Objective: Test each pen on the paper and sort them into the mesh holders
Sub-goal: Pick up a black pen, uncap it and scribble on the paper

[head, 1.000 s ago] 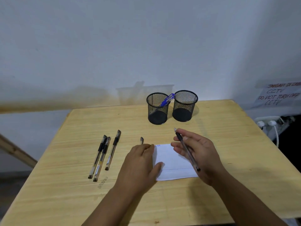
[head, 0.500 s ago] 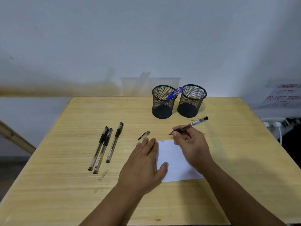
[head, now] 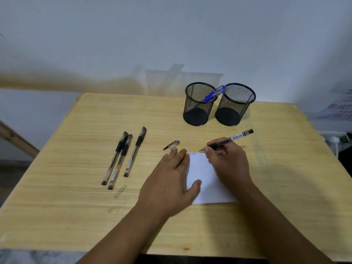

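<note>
A black pen (head: 226, 142) is pinched between the thumb and fingers of the right hand (head: 227, 162), in a writing grip. The pen is tilted, its rear end raised toward the far right, and its tip is located at the far edge of the white paper (head: 204, 178); contact between tip and paper cannot be confirmed. Small blue marks are visible at the far left corner of the sheet. The paper is held flat on the wooden table (head: 76, 216) by the left hand (head: 169, 184), whose fingers are extended and kept close together, with the thumb resting on the sheet. A loose pen cap (head: 171, 145) lies on the table just beyond the left fingertips. Three capped black pens (head: 123, 157) are laid side by side to the left, well apart from the paper. Two black mesh holders stand near the far edge: the left holder (head: 198, 104) contains one blue pen (head: 214, 93) leaning on its rim, and the right holder (head: 235, 104) is positioned just beside it.
</note>
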`<state>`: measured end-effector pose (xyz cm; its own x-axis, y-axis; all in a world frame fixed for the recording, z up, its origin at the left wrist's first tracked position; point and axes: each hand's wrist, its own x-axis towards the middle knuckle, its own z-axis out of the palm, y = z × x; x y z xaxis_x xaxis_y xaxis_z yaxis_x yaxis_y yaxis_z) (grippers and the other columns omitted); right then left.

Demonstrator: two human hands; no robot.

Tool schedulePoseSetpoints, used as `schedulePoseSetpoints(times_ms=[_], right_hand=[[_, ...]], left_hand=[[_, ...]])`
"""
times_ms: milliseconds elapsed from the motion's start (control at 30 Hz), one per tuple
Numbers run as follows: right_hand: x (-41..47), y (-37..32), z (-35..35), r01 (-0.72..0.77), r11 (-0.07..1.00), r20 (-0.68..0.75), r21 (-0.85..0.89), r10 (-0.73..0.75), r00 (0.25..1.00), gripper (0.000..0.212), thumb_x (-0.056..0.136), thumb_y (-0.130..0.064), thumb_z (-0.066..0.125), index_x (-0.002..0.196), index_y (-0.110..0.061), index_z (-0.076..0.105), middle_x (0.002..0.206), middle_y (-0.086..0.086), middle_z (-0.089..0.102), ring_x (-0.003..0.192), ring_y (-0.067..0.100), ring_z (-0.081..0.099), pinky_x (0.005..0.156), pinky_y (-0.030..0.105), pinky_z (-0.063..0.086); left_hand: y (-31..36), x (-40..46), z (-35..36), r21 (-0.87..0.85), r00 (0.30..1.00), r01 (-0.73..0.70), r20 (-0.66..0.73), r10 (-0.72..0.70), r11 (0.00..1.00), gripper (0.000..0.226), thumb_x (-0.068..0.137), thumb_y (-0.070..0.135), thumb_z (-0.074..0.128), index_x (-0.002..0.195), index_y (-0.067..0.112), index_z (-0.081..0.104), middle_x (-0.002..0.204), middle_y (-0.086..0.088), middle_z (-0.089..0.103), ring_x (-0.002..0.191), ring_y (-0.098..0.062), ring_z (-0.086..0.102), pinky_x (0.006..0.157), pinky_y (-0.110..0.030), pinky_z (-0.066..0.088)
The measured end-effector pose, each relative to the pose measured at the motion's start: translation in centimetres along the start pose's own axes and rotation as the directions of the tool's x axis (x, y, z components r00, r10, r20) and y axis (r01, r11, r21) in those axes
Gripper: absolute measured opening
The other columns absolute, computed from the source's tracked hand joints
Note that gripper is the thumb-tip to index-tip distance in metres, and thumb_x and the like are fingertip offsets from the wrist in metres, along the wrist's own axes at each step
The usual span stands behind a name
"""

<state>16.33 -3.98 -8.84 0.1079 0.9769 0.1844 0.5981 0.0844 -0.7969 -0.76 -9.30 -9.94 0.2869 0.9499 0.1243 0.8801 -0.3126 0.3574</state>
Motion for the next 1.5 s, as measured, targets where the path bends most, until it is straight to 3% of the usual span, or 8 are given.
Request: schedulePoseSetpoints(times_ms=[400, 1000, 1167, 1300, 1400, 1500], right_hand=[[-0.3, -0.3, 0.2, -0.019, 0.998, 0.034, -0.054, 0.021, 0.999, 0.005, 0.088, -0.021, 0.070, 0.092, -0.017, 0.071, 0.072, -0.014, 0.065, 0.066, -0.012, 0.060, 0.066, -0.002, 0.043], [-0.3, -0.1, 0.0, 0.001, 1.000, 0.042, -0.020, 0.000, 0.999, 0.006, 0.086, -0.017, 0.071, 0.085, -0.022, 0.067, 0.068, -0.024, 0.063, 0.070, -0.016, 0.062, 0.065, 0.001, 0.045], [-0.3, 0.0, -0.1, -0.009, 1.000, 0.048, 0.020, 0.008, 0.999, 0.004, 0.087, -0.018, 0.071, 0.086, -0.020, 0.068, 0.069, -0.021, 0.065, 0.069, -0.013, 0.063, 0.063, 0.002, 0.045], [0.0, 0.3, -0.5, -0.089, 0.986, 0.022, 0.142, 0.087, 0.996, 0.003, 0.087, -0.017, 0.070, 0.090, -0.017, 0.070, 0.078, -0.003, 0.074, 0.075, 0.011, 0.071, 0.072, 0.024, 0.055], [0.1, -0.1, -1.3, -0.234, 0.854, 0.052, 0.464, 0.238, 0.970, 0.010, 0.088, -0.005, 0.068, 0.093, -0.014, 0.068, 0.084, 0.005, 0.074, 0.079, 0.019, 0.073, 0.074, 0.026, 0.059], [0.1, -0.3, -2.1, -0.238, 0.806, 0.068, 0.542, 0.240, 0.968, 0.013, 0.086, 0.001, 0.068, 0.096, -0.008, 0.066, 0.085, 0.011, 0.074, 0.080, 0.025, 0.072, 0.075, 0.030, 0.061]], left_hand=[[0.1, 0.0, -0.3, -0.007, 1.000, -0.007, -0.008, 0.007, 1.000, 0.077, 0.092, 0.057, 0.041, 0.153, 0.013, 0.026, 0.162, -0.003, 0.023, 0.151, -0.017, 0.007, 0.117, -0.026, 0.006], [0.1, 0.0, -0.2, -0.023, 1.000, 0.005, 0.007, -0.005, 1.000, 0.077, 0.092, 0.057, 0.041, 0.152, 0.013, 0.027, 0.162, -0.002, 0.022, 0.151, -0.017, 0.006, 0.121, -0.029, 0.010], [0.1, 0.0, -0.3, -0.016, 1.000, 0.003, 0.010, -0.003, 1.000, 0.076, 0.093, 0.058, 0.039, 0.153, 0.014, 0.024, 0.163, -0.001, 0.019, 0.151, -0.016, 0.004, 0.119, -0.026, 0.004], [0.1, -0.1, -0.3, -0.025, 1.000, 0.006, 0.006, -0.006, 1.000, 0.076, 0.092, 0.058, 0.040, 0.152, 0.013, 0.028, 0.162, -0.002, 0.022, 0.151, -0.016, 0.005, 0.119, -0.026, 0.006], [0.1, -0.1, -0.3, -0.023, 1.000, 0.012, 0.003, -0.012, 1.000, 0.075, 0.091, 0.058, 0.040, 0.151, 0.013, 0.031, 0.161, -0.002, 0.024, 0.151, -0.016, 0.007, 0.119, -0.029, 0.012], [0.1, -0.2, -0.1, -0.029, 1.000, 0.020, 0.008, -0.020, 0.999, 0.074, 0.091, 0.057, 0.041, 0.149, 0.012, 0.033, 0.160, -0.002, 0.027, 0.150, -0.018, 0.010, 0.121, -0.032, 0.016]])
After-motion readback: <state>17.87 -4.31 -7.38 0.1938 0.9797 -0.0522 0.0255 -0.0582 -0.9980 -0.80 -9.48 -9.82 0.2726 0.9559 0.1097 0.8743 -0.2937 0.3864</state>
